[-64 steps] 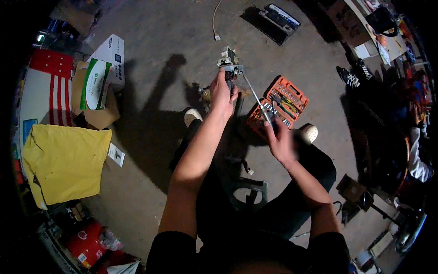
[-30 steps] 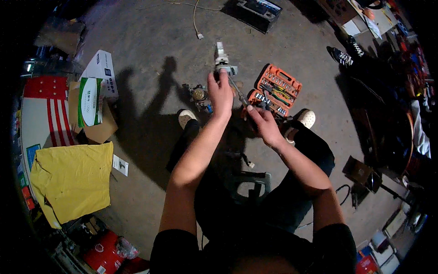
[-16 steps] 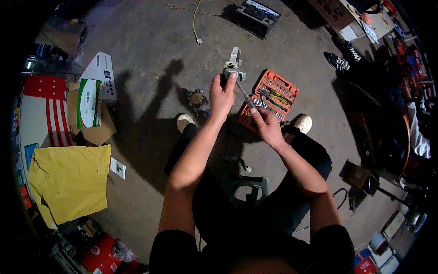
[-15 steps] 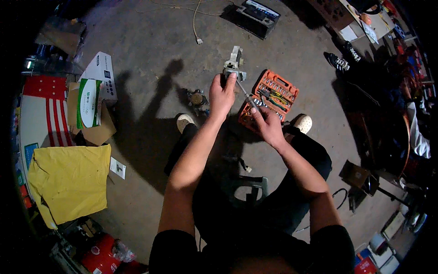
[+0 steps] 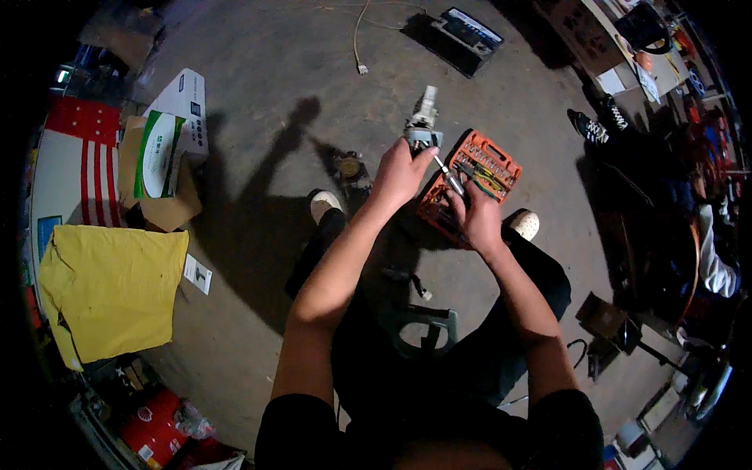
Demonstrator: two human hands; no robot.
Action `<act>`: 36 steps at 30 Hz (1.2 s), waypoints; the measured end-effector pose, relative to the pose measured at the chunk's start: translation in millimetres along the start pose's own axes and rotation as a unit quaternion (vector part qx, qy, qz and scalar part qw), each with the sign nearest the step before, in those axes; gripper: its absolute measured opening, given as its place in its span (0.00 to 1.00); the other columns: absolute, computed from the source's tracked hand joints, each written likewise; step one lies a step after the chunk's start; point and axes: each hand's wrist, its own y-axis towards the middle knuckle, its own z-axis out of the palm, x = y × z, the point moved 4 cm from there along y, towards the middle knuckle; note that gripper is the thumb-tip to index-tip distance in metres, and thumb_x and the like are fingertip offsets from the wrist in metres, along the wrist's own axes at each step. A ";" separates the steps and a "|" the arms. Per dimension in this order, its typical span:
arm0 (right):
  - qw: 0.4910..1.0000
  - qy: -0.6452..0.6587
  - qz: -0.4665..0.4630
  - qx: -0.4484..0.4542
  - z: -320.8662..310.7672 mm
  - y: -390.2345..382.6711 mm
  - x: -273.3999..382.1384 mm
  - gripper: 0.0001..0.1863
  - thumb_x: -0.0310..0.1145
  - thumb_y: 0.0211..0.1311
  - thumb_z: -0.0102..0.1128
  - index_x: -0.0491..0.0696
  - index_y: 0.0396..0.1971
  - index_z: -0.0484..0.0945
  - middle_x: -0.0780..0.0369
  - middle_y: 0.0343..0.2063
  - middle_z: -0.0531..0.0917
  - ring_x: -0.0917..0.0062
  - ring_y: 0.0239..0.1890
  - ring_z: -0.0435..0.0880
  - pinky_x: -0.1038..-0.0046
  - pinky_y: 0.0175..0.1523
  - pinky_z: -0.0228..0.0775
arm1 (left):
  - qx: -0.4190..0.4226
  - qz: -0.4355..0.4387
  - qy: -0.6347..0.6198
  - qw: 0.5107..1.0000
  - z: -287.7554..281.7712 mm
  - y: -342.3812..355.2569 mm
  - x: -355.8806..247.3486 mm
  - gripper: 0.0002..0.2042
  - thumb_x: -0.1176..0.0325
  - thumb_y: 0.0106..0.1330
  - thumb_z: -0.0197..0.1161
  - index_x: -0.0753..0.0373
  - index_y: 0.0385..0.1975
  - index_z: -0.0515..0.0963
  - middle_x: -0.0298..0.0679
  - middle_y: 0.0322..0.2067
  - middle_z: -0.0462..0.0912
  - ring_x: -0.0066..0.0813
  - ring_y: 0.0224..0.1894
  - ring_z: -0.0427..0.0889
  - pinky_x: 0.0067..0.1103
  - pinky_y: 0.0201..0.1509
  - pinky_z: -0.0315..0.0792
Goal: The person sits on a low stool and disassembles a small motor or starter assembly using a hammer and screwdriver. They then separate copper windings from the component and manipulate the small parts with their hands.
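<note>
My left hand (image 5: 398, 168) grips a pale grey mechanical part (image 5: 424, 125), held out in front of me with its narrow end pointing away. My right hand (image 5: 478, 211) is closed on the handle of a screwdriver (image 5: 453, 177); its steel shaft reaches up-left to the lower side of the part, where its tip is hidden. Below them on the floor lies an open orange socket set (image 5: 502, 164) with sockets and pliers. A dirty round metal assembly (image 5: 349, 169) sits to the left of it, beyond my feet.
Cardboard boxes (image 5: 168, 211) and a yellow sack (image 5: 117, 294) lie at left. A black battery (image 5: 458, 43) and a cable (image 5: 360, 47) are farther ahead. Sneakers (image 5: 589, 124) and clutter line the right. A green stool (image 5: 423, 329) is between my legs.
Both hands, with the part and screwdriver, have shifted right. My left hand and the part have turned slightly, and the screwdriver handle now sits more upright in my right hand.
</note>
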 end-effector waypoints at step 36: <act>0.810 0.354 0.321 0.338 17.7 -23.6 7.8 0.30 0.56 0.67 0.40 0.46 0.16 0.66 0.67 0.09 0.65 0.82 0.08 0.61 0.76 0.12 0.51 | 0.081 0.020 0.147 0.986 22.7 -32.7 51.1 0.12 0.74 0.54 0.58 0.65 0.40 0.73 0.52 0.33 0.80 0.52 0.40 0.78 0.34 0.41 0.72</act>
